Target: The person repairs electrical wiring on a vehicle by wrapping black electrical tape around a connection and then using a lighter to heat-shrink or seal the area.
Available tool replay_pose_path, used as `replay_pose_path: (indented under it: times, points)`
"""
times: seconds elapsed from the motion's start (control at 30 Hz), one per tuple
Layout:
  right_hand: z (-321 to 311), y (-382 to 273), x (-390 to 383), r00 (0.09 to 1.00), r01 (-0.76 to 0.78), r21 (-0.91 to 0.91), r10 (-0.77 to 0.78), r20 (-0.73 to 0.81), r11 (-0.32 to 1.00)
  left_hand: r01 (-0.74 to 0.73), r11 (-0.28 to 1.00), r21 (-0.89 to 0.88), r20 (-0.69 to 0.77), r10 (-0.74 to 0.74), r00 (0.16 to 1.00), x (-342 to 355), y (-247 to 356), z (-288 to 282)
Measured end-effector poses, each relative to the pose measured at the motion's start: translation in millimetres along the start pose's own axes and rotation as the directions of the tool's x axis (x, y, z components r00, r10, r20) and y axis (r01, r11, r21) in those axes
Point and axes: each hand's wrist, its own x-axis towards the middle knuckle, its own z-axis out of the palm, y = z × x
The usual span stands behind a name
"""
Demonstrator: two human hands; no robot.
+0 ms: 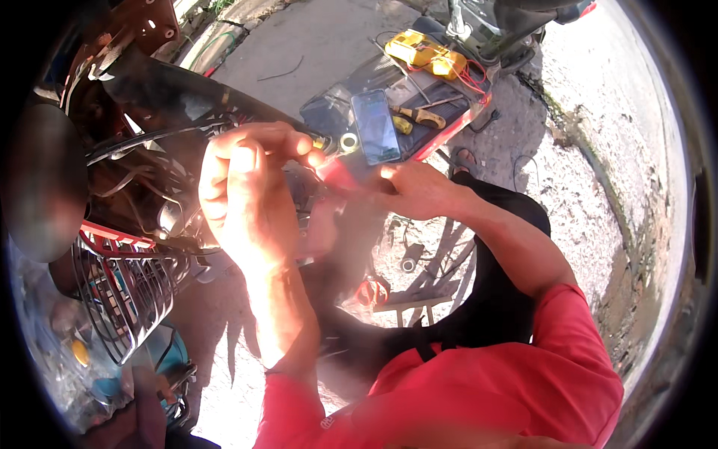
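My left hand (250, 187) is raised beside the motorcycle's dark bodywork (161, 93), its fingers curled in and the thumb pressed against them. Whatever it may pinch is too small or hidden to tell. To its right, my right hand (422, 191) is closed, with its fingers toward the left one. A reddish, blurred thing (336, 173) shows between the two hands, next to the right fingertips; glare hides its kind. Just beyond the right hand lies a phone (376, 127) with its screen up. A pale tape roll (348, 142) sits to the phone's left.
A dark panel with a red edge (452, 127) carries a yellow multimeter (425, 54) and a yellow-handled screwdriver (422, 117). At left is a metal rack (123, 299). Red-handled pliers (372, 292) lie on the ground by my legs. Another vehicle part (482, 34) stands behind.
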Motion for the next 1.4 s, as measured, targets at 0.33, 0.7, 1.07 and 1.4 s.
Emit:
replay_pose_path:
  times: [0.33, 0.7, 1.07, 1.4]
  points:
    - [-42, 40, 6, 0.974, 0.011, -0.035, -0.018, -0.226, 0.999, 0.129, 0.988, 0.088, -0.288, -0.099, 0.953, 2, -26, -26]
    - [-55, 41, 7, 0.962, -0.123, 0.163, 0.158, -0.222, 0.979, 0.484, 0.847, 0.221, -0.169, -0.456, 0.874, -23, -34, -12]
    - [-44, 48, 20, 0.969, -0.058, -0.014, 0.053, -0.241, 0.998, 0.479, 0.720, 0.502, -0.206, -0.438, 0.875, -30, -7, -17]
    - [-39, 34, 19, 0.989, -0.118, -0.102, 0.107, -0.106, 0.988, 0.269, 0.917, 0.295, -0.314, -0.173, 0.934, -48, 8, -44]
